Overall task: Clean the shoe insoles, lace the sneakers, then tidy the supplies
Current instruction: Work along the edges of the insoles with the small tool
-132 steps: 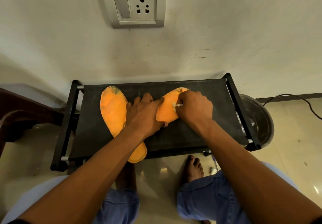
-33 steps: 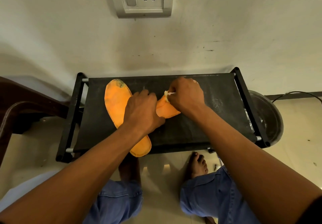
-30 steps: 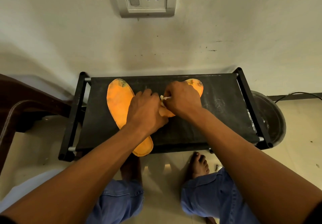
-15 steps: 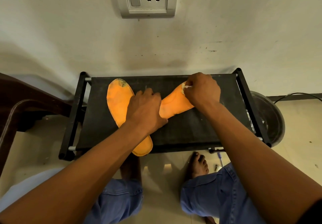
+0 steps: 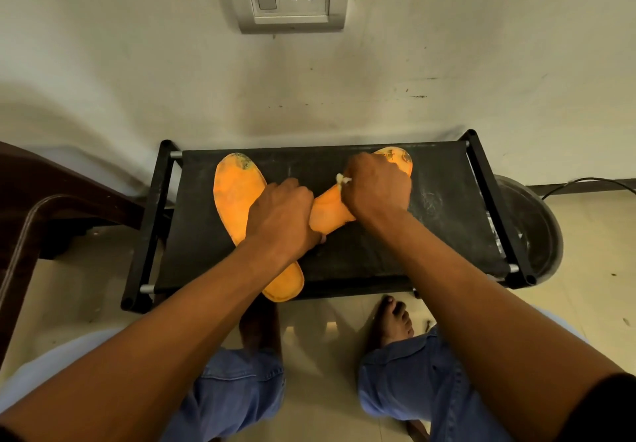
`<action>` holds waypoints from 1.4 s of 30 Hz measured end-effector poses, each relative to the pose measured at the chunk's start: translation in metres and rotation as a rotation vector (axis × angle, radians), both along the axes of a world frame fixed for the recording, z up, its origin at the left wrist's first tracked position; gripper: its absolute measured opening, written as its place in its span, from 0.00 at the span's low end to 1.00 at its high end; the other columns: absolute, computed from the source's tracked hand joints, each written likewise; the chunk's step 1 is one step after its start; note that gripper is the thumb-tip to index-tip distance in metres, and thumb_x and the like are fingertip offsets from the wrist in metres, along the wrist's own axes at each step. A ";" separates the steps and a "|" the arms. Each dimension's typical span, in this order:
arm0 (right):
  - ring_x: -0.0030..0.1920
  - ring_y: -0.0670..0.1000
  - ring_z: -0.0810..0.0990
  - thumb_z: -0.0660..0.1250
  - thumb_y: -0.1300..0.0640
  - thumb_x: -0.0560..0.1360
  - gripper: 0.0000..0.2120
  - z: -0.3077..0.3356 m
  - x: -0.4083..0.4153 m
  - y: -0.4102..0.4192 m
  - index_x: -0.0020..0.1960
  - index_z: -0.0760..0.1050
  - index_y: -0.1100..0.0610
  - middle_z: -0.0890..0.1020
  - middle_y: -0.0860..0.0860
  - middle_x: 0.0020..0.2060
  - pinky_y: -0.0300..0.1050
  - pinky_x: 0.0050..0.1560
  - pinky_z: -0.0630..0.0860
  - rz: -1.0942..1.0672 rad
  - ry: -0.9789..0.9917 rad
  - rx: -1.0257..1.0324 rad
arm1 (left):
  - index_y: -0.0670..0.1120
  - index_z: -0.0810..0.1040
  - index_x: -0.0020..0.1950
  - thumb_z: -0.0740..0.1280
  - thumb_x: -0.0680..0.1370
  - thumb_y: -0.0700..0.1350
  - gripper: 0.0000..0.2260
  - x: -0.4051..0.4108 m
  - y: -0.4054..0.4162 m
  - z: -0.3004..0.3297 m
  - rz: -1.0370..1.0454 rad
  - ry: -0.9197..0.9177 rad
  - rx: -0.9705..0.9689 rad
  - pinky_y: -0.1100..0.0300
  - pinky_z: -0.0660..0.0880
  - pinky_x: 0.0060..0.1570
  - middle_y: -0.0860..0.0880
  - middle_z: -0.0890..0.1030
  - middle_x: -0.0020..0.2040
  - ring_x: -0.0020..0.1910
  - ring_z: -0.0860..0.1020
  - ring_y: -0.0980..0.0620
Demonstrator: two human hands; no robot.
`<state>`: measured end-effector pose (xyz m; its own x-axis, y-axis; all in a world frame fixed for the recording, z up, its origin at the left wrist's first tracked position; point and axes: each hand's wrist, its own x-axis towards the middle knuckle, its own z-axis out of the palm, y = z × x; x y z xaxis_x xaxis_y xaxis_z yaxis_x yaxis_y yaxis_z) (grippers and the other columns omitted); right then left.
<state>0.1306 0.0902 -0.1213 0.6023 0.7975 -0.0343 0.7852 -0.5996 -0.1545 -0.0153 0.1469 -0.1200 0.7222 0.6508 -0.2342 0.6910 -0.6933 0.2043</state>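
On the black desk (image 5: 444, 221), the left hand (image 5: 280, 216) presses fingers down on the heel of the right insole (image 5: 330, 209) beside the left insole (image 5: 237, 197), while the right hand (image 5: 377, 188) grips a white wad (image 5: 342, 179); scrub firmly toward the stained toe.

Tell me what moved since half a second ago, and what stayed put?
The right hand, pinching a small white wad, slid back from the toe end of the right insole toward its middle, uncovering the dirty toe. The left hand stayed pressing down where the two insoles cross. The left insole and the black rack did not move.
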 end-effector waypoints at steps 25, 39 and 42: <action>0.41 0.53 0.76 0.73 0.54 0.75 0.09 0.015 -0.031 -0.011 0.54 0.80 0.56 0.81 0.53 0.47 0.47 0.39 0.74 0.213 0.162 -0.165 | 0.46 0.82 0.55 0.78 0.68 0.62 0.24 0.004 -0.002 0.003 0.025 0.041 -0.001 0.53 0.74 0.47 0.45 0.77 0.57 0.55 0.76 0.43; 0.48 0.58 0.83 0.71 0.58 0.74 0.08 0.017 0.006 -0.020 0.53 0.81 0.56 0.83 0.56 0.48 0.49 0.45 0.80 -0.044 0.143 -0.134 | 0.48 0.83 0.55 0.77 0.67 0.64 0.25 0.002 0.000 0.005 -0.044 0.085 0.054 0.53 0.72 0.46 0.45 0.78 0.54 0.52 0.76 0.43; 0.46 0.56 0.82 0.72 0.56 0.75 0.08 0.012 -0.011 -0.019 0.53 0.82 0.54 0.83 0.55 0.48 0.49 0.43 0.82 0.103 0.204 -0.159 | 0.48 0.83 0.54 0.78 0.67 0.63 0.24 0.002 0.000 0.005 -0.025 0.078 0.040 0.53 0.72 0.45 0.45 0.78 0.54 0.53 0.76 0.43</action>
